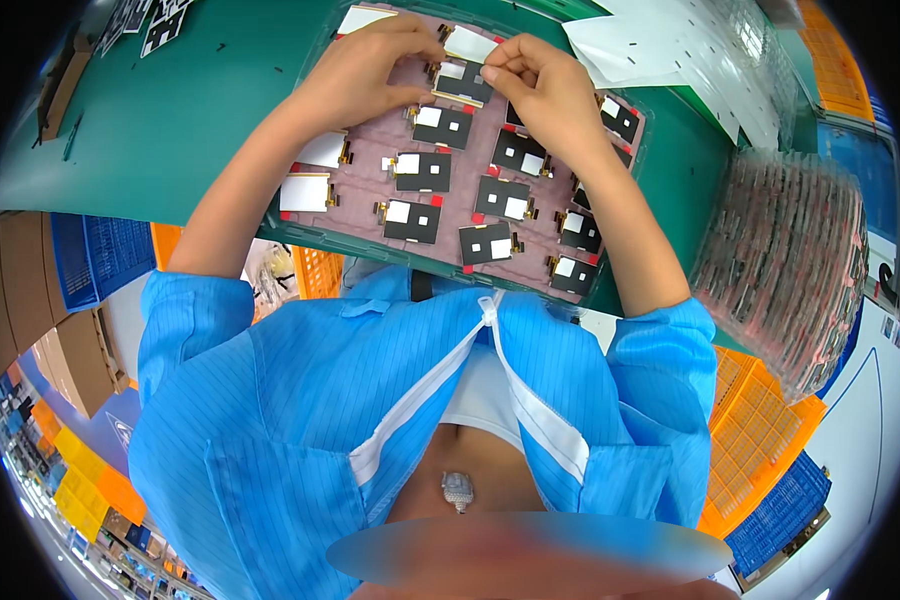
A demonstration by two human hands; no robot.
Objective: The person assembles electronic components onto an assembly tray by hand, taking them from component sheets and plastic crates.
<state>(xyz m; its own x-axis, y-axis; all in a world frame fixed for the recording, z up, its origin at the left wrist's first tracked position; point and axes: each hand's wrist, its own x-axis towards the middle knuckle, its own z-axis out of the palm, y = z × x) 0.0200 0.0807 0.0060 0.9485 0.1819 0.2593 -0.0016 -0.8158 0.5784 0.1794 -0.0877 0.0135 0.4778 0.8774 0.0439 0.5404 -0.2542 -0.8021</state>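
Nearest the camera, a blue striped work coat (300,400) with a white zip is seen, its short sleeves ending above the elbows. Beyond it, at the near edge of the green worktop (170,130), a shallow pinkish tray (365,215) is laid, divided into pockets. Most pockets are filled with small black panels (488,243), each bearing a white label and a short tail at the side. At the tray's left side, a few white-faced panels (304,192) are seen instead, so that part is judged to be at a different stage from the rest; the black panels are judged to be left.

At the far end of the tray, one small panel (463,82) is pinched between both hands. The left hand (360,70) is closed around its left edge with fingers curled, and the right hand (540,85) is nipped on a white film (470,44) lifted from its top.

To the right, a tall stack of clear empty trays (785,260) is stood, and loose white sheets (660,45) are spread at the far side of the worktop.
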